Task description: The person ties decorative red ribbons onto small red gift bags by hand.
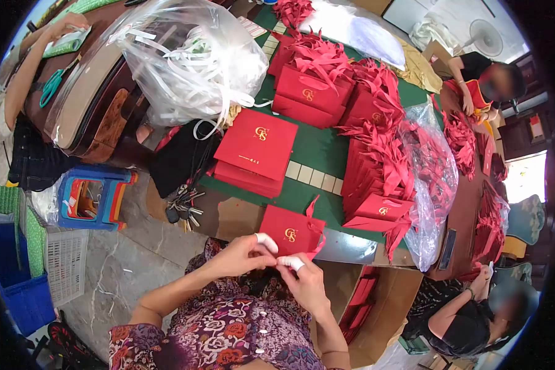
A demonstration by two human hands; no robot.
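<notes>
Clear plastic bag (243,40) w/ white ribbons (197,80), upper L; cardboard box (385,327) w/ red bags (360,305), lower R. Red GS gift bag (289,229) at table's (233,216) near edge, logo up, reading upright to wearer; long axis unclear. L hand (243,256) & R hand (305,285): fingertips meet at its near edge; can't tell if gripping. Bare green mat (317,145) beyond.

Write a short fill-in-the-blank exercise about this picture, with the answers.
The square red bag nearest the person's right hand bears ____ lettering.
The bulging clear plastic bag at upper left holds ribbons coloured ____.
The pale round fan appears in the picture's upper ____ part.
Missing words: gold; white; right.
</notes>
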